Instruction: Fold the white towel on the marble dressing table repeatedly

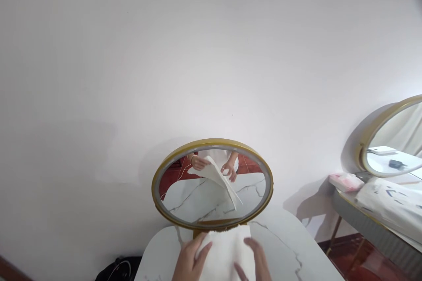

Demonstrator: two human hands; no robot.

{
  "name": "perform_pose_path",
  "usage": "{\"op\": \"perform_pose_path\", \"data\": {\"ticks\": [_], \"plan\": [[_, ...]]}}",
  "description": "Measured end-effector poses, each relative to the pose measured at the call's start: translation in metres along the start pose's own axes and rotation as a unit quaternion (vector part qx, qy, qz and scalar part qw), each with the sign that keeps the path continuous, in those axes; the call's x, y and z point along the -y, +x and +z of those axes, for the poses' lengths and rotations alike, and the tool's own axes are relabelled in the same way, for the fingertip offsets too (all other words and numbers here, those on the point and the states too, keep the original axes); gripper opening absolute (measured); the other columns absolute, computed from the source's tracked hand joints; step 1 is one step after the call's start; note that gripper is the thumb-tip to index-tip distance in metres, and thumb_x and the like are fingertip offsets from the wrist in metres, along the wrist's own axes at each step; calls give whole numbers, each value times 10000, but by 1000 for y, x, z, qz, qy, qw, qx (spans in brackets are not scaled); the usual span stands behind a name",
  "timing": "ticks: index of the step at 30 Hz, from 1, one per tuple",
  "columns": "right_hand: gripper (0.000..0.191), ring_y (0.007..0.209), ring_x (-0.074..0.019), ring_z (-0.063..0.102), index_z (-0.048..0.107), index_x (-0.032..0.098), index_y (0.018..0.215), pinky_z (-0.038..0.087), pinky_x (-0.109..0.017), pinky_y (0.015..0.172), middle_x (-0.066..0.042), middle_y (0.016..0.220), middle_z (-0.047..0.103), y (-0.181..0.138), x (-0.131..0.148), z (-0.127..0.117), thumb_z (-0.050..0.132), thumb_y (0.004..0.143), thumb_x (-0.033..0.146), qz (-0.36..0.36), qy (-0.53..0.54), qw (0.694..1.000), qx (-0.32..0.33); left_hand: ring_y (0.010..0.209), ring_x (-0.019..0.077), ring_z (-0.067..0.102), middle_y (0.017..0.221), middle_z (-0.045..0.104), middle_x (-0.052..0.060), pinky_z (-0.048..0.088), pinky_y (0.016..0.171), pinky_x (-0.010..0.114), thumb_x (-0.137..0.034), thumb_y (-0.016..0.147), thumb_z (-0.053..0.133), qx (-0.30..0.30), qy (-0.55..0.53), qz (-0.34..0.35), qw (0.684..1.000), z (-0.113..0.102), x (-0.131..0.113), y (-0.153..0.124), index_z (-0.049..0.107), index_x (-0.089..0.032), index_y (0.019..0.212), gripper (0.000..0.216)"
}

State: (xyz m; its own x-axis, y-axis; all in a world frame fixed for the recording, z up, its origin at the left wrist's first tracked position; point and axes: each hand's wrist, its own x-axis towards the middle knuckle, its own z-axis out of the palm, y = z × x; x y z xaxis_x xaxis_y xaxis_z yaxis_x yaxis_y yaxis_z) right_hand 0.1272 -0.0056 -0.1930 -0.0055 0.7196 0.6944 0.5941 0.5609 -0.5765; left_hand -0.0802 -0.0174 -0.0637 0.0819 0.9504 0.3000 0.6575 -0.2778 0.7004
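A white folded sheet [227,250], paper or thin cloth, stands tilted over the marble-patterned table [280,232], its far edge slightly ragged. My left hand [191,257] pinches its left side between thumb and fingers. Beside the right side is my right hand [259,259], fingers apart and a little blurred, not closed round it. An oval gold-rimmed mirror [211,186] stands just beyond; its reflection shows the left hand gripping the sheet and the right hand spread near it. The lower parts of both hands are cut off by the frame.
To the right, a second table [379,219] bears a pink-and-white packet [346,181], a white printed plastic bag [392,199] and another gold-rimmed mirror [395,140]. A black object [120,268] lies low at left. A pale wall [211,52] rises behind.
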Motion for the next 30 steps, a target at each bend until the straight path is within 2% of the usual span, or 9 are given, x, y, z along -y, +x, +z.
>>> {"op": "perform_pose_path", "data": {"ticks": [3, 7, 12, 15, 19, 21, 23, 26, 30], "plan": [[646, 1280, -355, 441, 293, 289, 1422, 457, -560, 980, -149, 1368, 461, 66, 16, -36, 583, 866, 444, 18, -10, 999, -46, 921, 228, 686, 1018, 739, 70, 547, 815, 283, -476, 879, 485, -50, 26, 85, 995, -42, -41, 18, 707, -253, 1080, 373], [679, 1398, -314, 293, 288, 299, 1438, 363, -530, 1086, -102, 1448, 406, 143, 38, -80, 580, 859, 501, -7, 33, 994, 99, 841, 200, 678, 929, 734, 67, 541, 748, 265, -425, 890, 480, -68, 12, 174, 982, -93, -92, 45, 703, -201, 969, 326], [649, 1197, -224, 519, 347, 342, 1416, 444, -419, 1026, -57, 1237, 546, 180, 52, -107, 612, 842, 491, 14, 108, 958, 263, 839, 190, 662, 894, 724, 59, 523, 756, 249, -435, 882, 506, -87, -42, 165, 981, -132, -133, 66, 691, -185, 926, 315], [629, 1291, -251, 424, 425, 335, 1371, 420, -427, 1046, -83, 1356, 451, 186, 58, -112, 655, 806, 489, -3, 111, 957, 266, 815, 197, 660, 865, 721, 63, 524, 731, 254, -475, 859, 530, -61, -57, 166, 983, -141, -141, 70, 699, -188, 878, 333], [841, 1385, -267, 306, 278, 337, 1459, 344, -457, 1097, -86, 1492, 331, 190, 68, -112, 703, 756, 516, -17, 164, 941, 297, 738, 179, 643, 788, 706, 48, 511, 669, 245, -495, 865, 512, -21, -62, 183, 981, -140, -147, 77, 691, -192, 805, 357], [871, 1267, -246, 454, 288, 313, 1453, 371, -444, 1070, -81, 1331, 514, 192, 71, -110, 733, 729, 509, 3, 219, 915, 339, 691, 161, 620, 758, 693, 34, 496, 637, 234, -489, 873, 501, -10, -58, 190, 980, -139, -149, 81, 690, -193, 801, 358], [698, 1049, -211, 576, 481, 257, 1304, 449, -394, 974, -36, 1052, 627, 193, 74, -110, 754, 708, 497, 32, 289, 875, 387, 686, 154, 610, 753, 686, 22, 490, 645, 228, -479, 872, 509, -26, -53, 192, 980, -139, -151, 85, 694, -197, 820, 341], [380, 883, -170, 574, 600, 191, 898, 485, -313, 825, -14, 910, 583, 193, 77, -114, 758, 701, 475, 43, 385, 823, 416, 716, 161, 609, 777, 683, 23, 494, 677, 235, -494, 855, 533, -64, -54, 170, 982, -144, -150, 89, 694, -193, 862, 342], [432, 866, -147, 529, 496, 210, 860, 452, -259, 734, -3, 956, 521, 193, 85, -121, 791, 651, 446, 46, 503, 764, 402, 735, 170, 607, 816, 683, 43, 494, 673, 250, -527, 849, 536, -47, -90, 149, 984, -146, -147, 92, 682, -182, 847, 375]]}}
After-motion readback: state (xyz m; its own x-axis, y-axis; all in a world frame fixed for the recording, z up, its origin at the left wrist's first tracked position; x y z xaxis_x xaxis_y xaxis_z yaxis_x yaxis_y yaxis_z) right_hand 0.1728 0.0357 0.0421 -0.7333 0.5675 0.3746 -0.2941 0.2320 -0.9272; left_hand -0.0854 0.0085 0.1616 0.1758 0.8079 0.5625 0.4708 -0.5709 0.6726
